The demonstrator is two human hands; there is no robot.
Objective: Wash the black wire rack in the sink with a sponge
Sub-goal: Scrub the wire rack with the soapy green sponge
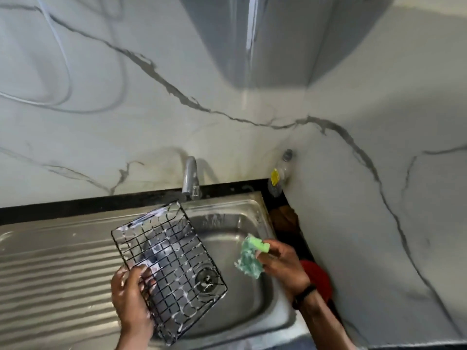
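Left hand [131, 296] grips rack [169, 269]; right [283, 266] clutches sponge [250, 256].

Two bare forearms in shot, no sleeves on either. The left hand [131, 296] carries flecks of white suds across the fingers and knuckles. On the right hand [283, 266] side, a thin black band [304, 295] circles the wrist. No rings, no gloves.

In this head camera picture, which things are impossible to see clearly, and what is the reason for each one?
- Bottle label: too small and blurred to read.
- Red object: mostly hidden behind the right hand; unidentifiable.
- Tap: whether water runs cannot be told; blurred.
- Left hand on the black wire rack: its wrist is cut off by the bottom edge.
- Sponge: partly covered by fingers.
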